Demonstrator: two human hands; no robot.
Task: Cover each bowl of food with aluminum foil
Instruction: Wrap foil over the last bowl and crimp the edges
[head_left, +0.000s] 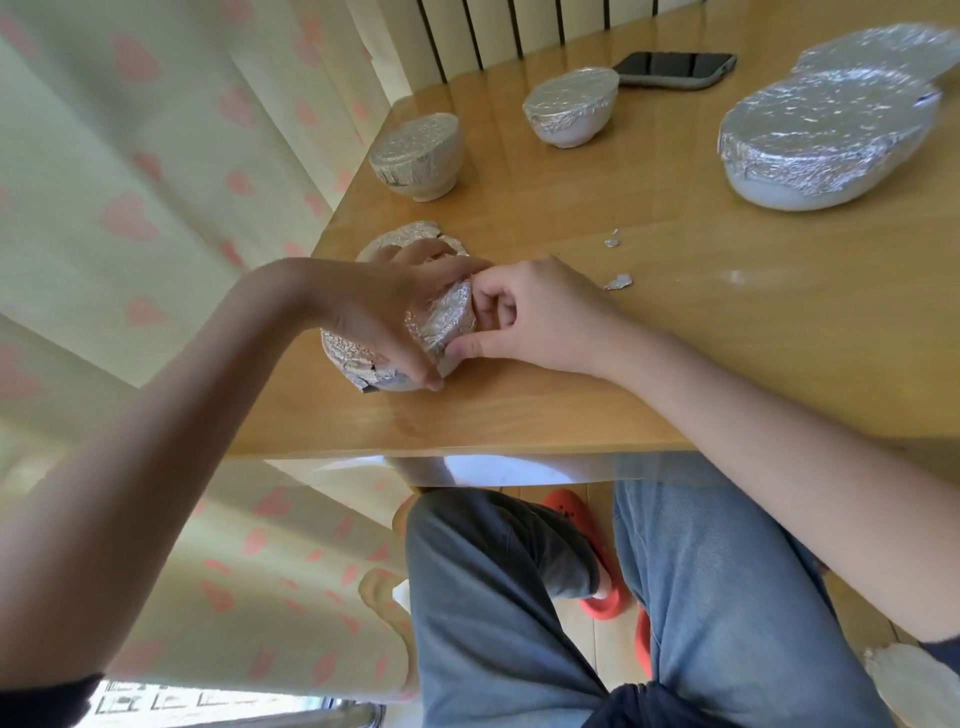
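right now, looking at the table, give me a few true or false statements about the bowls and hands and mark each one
1. Both hands are on the foil-covered bowl at the table's near left corner. True: the left hand and right hand grip its sides.
2. The phone lies face up beside the near bowl. False: it lies at the far edge, behind the small far bowl.
3. The large oval dish is uncovered. False: foil covers its top.
4. Foil scraps lie on the table. True.

wooden table (519, 410): foil-covered bowls (569, 109), phone (675, 69), foil scraps (618, 282)
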